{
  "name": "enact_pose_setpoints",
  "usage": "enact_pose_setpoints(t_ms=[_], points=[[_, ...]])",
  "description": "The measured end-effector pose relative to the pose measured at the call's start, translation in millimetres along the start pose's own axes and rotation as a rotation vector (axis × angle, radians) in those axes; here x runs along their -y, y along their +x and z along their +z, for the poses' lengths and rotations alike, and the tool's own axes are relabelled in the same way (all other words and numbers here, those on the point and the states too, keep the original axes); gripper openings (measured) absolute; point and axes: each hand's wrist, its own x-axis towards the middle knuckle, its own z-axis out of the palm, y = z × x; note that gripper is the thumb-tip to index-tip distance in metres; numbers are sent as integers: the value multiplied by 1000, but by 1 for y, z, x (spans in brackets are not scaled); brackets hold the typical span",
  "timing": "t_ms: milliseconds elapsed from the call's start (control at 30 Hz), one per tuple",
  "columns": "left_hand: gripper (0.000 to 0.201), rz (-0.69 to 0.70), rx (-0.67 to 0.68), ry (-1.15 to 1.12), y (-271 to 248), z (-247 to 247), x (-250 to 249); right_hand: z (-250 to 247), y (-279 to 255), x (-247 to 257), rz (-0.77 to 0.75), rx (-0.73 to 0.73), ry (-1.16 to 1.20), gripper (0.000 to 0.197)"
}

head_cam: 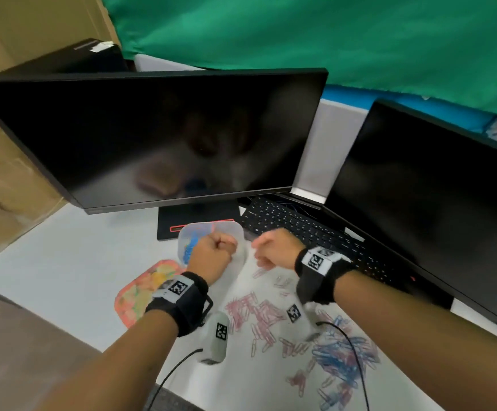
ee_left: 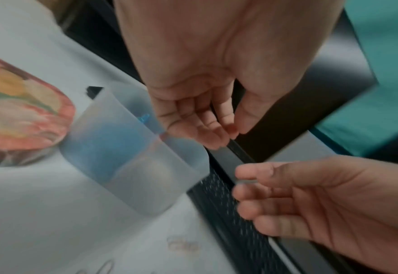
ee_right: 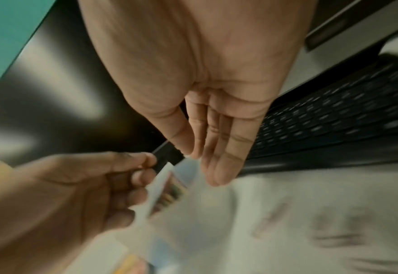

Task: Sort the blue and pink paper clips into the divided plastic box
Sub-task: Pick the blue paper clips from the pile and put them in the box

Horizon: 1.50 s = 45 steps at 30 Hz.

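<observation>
The translucent divided box (head_cam: 208, 226) stands by the monitor foot, with blue clips (head_cam: 190, 247) in its left compartment. My left hand (head_cam: 226, 243) hovers over the box as a fist. In the left wrist view its fingers (ee_left: 207, 128) curl toward the thumb, and nothing shows between them above the box (ee_left: 134, 166). My right hand (head_cam: 260, 253) hangs just right of the box with straight, empty fingers (ee_right: 219, 148). Loose pink clips (head_cam: 256, 312) and blue clips (head_cam: 342, 351) lie on the table near me.
A colourful lid (head_cam: 143, 289) lies left of the box. A black keyboard (head_cam: 300, 229) sits right of it, under two dark monitors (head_cam: 167, 137) (head_cam: 434, 203). Black cables (head_cam: 351, 345) run from my wrists across the clip piles.
</observation>
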Motion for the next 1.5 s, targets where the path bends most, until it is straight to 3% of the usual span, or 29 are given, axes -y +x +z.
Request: enact_pose_setpoints(t_ms=[233, 433, 700, 1000, 1267, 1367, 1500], points=[[17, 214, 412, 558, -42, 82, 12, -49, -60, -108, 28, -131, -360, 21], [27, 311, 572, 875, -55, 127, 29, -48, -103, -174, 33, -51, -452, 18], [28, 419, 573, 1129, -57, 157, 39, -34, -126, -207, -87, -57, -500, 6], [12, 404, 511, 1007, -50, 143, 52, -42, -127, -223, -98, -66, -467, 9], [19, 371, 346, 978, -50, 139, 46, -55, -103, -217, -58, -244, -459, 14], [19, 423, 443, 987, -56, 146, 46, -56, -91, -215, -64, -241, -491, 23], [16, 448, 524, 1060, -65, 153, 46, -55, -81, -209, -113, -127, -621, 28]])
